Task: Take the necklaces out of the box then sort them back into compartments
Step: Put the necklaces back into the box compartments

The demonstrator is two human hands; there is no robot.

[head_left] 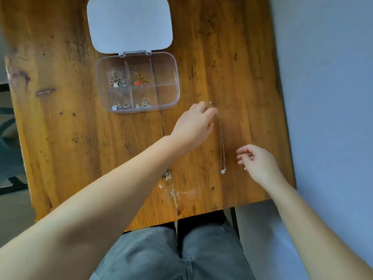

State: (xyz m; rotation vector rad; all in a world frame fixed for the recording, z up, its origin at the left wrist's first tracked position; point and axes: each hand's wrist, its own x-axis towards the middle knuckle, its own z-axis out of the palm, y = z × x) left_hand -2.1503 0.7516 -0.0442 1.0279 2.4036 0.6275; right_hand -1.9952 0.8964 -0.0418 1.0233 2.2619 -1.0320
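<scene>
Two bare hands over a wooden surface [60, 128]; left hand [194, 126] reaching across from the left, fingertips pinched together on the upper end of a thin necklace [221, 142], near its clasp; chain hanging or lying straight down toward the near edge, small pendant [222, 170] at its lower end, whether resting on the wood or just above it, cannot tell; right hand [258, 162] just right of the pendant, fingers loosely apart and curled, gripping nothing, not touching the chain. Beyond the left hand, a clear plastic box [175, 77] with six compartments in two rows of three, lid [130, 23] flipped open and lying flat on the far side, joined at the hinge. Far-left compartment: a silver necklace [119, 80] in a heap; far-middle compartment: a gold necklace with a red pendant [141, 79]; near-left compartment: a silver piece [120, 107] bunched at the front wall; near-middle compartment: another silver piece [143, 104]; both right-hand compartments showing only the wood through the bottom. Partly hidden behind the left forearm, near the front of the surface, some more small silvery jewellery [166, 175], too obscured to tell apart. Below the near edge, grey trousers [181, 253] on the person's lap.
</scene>
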